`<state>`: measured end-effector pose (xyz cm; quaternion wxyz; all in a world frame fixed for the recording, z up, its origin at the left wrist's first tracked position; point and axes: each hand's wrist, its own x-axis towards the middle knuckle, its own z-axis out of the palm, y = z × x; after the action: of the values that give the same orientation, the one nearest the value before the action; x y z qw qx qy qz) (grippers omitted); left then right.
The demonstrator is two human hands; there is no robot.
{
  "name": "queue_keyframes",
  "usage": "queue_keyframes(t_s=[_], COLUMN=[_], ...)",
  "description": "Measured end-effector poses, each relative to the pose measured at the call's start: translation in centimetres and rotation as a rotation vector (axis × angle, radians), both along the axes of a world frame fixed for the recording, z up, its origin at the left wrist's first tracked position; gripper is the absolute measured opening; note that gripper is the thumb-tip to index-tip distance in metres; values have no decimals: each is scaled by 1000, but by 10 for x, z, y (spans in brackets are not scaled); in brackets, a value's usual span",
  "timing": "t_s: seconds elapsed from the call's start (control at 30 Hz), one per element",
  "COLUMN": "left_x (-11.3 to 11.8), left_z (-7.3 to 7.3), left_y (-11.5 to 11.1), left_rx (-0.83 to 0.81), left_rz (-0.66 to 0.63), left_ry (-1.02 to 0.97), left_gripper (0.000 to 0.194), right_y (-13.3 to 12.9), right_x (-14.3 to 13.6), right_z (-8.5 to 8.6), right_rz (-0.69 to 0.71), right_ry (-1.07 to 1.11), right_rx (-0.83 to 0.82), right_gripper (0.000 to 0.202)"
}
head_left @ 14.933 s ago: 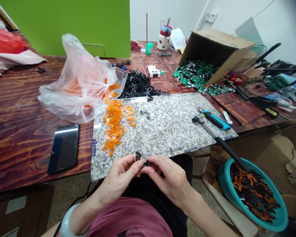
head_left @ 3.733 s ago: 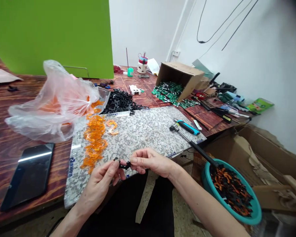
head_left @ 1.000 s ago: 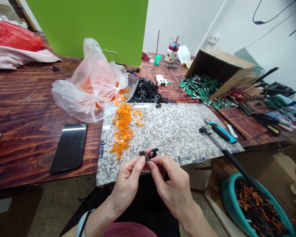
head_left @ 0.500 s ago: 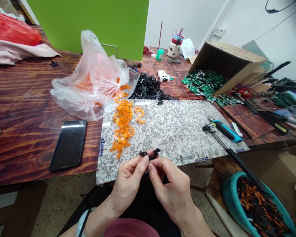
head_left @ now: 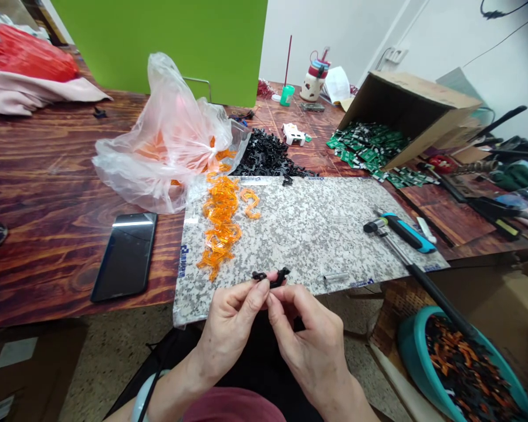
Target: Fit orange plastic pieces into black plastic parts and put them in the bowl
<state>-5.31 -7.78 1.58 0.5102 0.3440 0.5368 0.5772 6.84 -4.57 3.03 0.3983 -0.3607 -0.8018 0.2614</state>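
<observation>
Just past the near edge of a speckled grey board (head_left: 308, 234), my left hand (head_left: 235, 313) pinches a small black plastic part (head_left: 281, 276) between thumb and forefinger. My right hand (head_left: 308, 328) meets it from the other side, its thumb and forefinger pressed together at the lower side of the same part. The fingertips cover the part's middle; only its two ends show. A row of clear orange plastic pieces (head_left: 222, 217) lies along the board's left side, with a few orange pieces (head_left: 250, 204) set apart beside it.
Behind the board are a heap of black parts (head_left: 266, 153) and a plastic bag (head_left: 171, 140). A phone (head_left: 125, 258) lies left. A hammer (head_left: 396, 249), a blue-handled tool (head_left: 409, 232) and a metal tube (head_left: 335, 277) rest at right. A teal tub (head_left: 409, 346) stands low right; a box (head_left: 418, 105) spills green circuit boards.
The whole view has shifted slightly. Both hands keep their pinch on the black part, which looks turned a little; nothing has been let go.
</observation>
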Motion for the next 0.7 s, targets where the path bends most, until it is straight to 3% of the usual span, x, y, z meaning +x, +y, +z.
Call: queue_keyframes(t_s=[0.3, 0.57, 0.7], left_x=[3, 3, 0], left_z=[-1, -4, -4], left_y=[-2, -3, -4], left_rx=[-8, 53, 110], left_rz=[-22, 45, 19], left_ry=[15, 206, 324], left_gripper=[29, 28, 28], right_y=[-4, -10, -5], right_x=[3, 4, 8], right_z=[0, 3, 6], right_rz=[-7, -32, -54], right_ry=[-1, -4, -1], right_rx=[-36, -179, -268], right_gripper=[11, 5, 4])
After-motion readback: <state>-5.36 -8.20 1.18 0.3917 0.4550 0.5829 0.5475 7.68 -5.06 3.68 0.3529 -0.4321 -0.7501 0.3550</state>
